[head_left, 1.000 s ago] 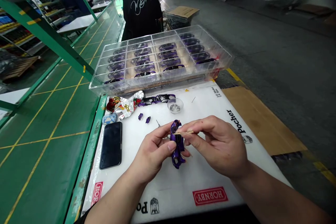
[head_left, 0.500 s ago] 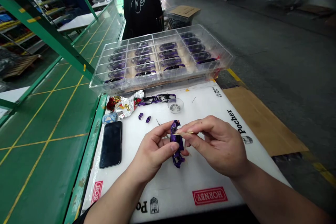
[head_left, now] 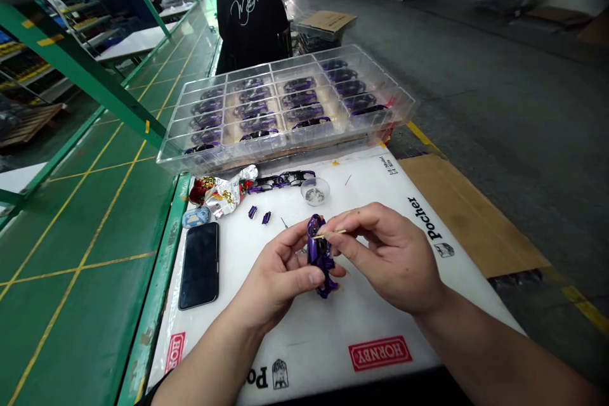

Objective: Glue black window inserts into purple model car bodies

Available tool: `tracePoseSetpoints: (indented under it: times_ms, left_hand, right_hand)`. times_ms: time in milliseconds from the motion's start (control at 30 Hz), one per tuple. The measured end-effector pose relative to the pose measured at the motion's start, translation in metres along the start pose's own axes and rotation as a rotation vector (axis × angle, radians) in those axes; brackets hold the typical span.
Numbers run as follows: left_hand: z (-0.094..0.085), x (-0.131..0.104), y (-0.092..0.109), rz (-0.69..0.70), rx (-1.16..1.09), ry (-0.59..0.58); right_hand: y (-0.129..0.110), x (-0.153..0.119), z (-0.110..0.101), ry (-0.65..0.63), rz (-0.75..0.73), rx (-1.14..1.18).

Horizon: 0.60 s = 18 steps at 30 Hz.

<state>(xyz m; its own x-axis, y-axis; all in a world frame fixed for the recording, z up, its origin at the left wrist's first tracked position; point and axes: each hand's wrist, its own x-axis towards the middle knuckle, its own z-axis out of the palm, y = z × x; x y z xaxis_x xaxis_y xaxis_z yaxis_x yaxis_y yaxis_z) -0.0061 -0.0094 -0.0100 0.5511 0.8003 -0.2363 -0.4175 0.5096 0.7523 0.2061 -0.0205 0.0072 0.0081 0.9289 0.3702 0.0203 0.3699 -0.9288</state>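
Note:
My left hand [head_left: 283,276] grips a purple model car body [head_left: 320,260] between thumb and fingers, above the white foam-covered work surface [head_left: 380,304]. In a pinch of thumb and forefinger, my right hand [head_left: 385,254] holds a thin wooden toothpick [head_left: 339,232], its tip at the upper part of the body. Whether the tip touches the body I cannot tell. Just beyond my hands stands a small clear dish [head_left: 314,192] with tiny silvery pieces. Two small purple parts [head_left: 259,215] lie to its left, and more purple car bodies [head_left: 280,181] lie behind them.
A clear compartment tray [head_left: 285,133] of purple car bodies stands at the back. On the left are a phone [head_left: 198,266], a blue patterned object [head_left: 195,217] and a crumpled foil wrapper [head_left: 231,193]. A green post [head_left: 90,70] slants upward. Ahead, a person in black [head_left: 252,16] sits.
The purple car body has turned slightly in my left hand, showing more of its side. My right hand, still pinching the toothpick, has shifted a little left and up.

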Motion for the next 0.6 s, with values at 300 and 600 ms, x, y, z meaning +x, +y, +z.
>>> tracePoseSetpoints:
  times_ms: [300,600]
  left_hand:
    - [0.004,0.002,0.002,0.037,0.02,0.107]
    - [0.006,0.003,0.012,0.031,0.007,0.2]
  right_hand:
    - [-0.001,-0.001,-0.004,-0.029,0.028,0.062]
    - [0.0,-0.006,-0.006,0.001,-0.08,0.037]
